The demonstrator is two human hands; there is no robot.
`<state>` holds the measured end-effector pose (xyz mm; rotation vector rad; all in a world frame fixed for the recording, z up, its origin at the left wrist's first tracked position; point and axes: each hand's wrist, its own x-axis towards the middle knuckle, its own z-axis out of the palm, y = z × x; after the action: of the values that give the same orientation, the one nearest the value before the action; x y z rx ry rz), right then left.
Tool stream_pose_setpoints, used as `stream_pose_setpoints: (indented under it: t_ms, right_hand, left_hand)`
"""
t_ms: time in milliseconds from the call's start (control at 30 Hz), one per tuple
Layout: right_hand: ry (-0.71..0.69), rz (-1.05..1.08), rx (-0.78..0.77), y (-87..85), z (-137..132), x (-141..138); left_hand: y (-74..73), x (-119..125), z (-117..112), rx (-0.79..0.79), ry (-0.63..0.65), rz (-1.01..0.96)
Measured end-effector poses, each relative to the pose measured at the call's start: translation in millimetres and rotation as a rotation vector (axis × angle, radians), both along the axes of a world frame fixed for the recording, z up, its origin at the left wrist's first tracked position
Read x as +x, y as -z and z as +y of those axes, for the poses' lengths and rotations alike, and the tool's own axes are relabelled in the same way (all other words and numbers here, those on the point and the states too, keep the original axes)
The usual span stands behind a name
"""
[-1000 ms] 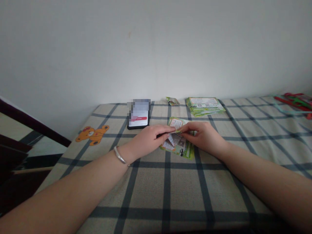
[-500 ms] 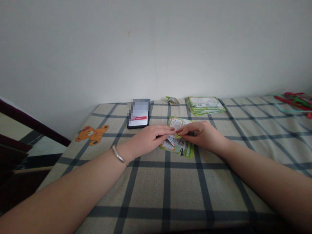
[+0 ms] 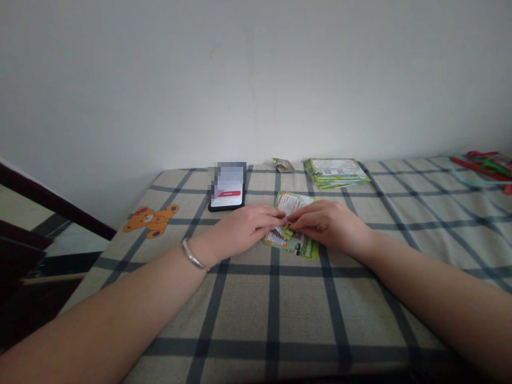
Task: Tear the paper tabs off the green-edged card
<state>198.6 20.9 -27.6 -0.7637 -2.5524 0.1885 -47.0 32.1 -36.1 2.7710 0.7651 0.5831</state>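
Note:
Both my hands meet over a green printed leaflet [image 3: 307,248] that lies on the checked cloth. My left hand [image 3: 248,226], with a silver bangle at the wrist, pinches a small folded piece of green printed paper [image 3: 287,232] from the left. From the right, my right hand [image 3: 334,223] closes its thumb and fingers on the same piece. My fingers hide much of the folded paper, so its exact shape cannot be made out. The leaflet underneath shows above and below my fingertips.
A phone [image 3: 226,198] with a lit screen lies left of the leaflet. Near the wall are a small folded paper [image 3: 283,165] and a stack of green leaflets [image 3: 338,169]. Red and green items [image 3: 486,165] lie far right. A bear picture [image 3: 151,220] is at the left.
My right hand's fingers have turned down and closed in over the folded paper. My left fingers have shifted slightly, and more of the small green piece shows between the hands.

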Motion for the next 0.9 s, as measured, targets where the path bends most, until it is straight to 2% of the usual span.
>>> stream_pose_setpoints:
  t_ms: [600, 900]
  right_hand:
    - [-0.059, -0.111, 0.069, -5.6, -1.3, -2.1]
    - [-0.053, -0.173, 0.073, -9.1, -4.4, -6.2]
  left_hand:
    - [-2.1, 1.6, -1.2, 0.099, 0.045, 0.035]
    - [-4.6, -1.8, -7.4, 0.172, -0.073, 0.133]
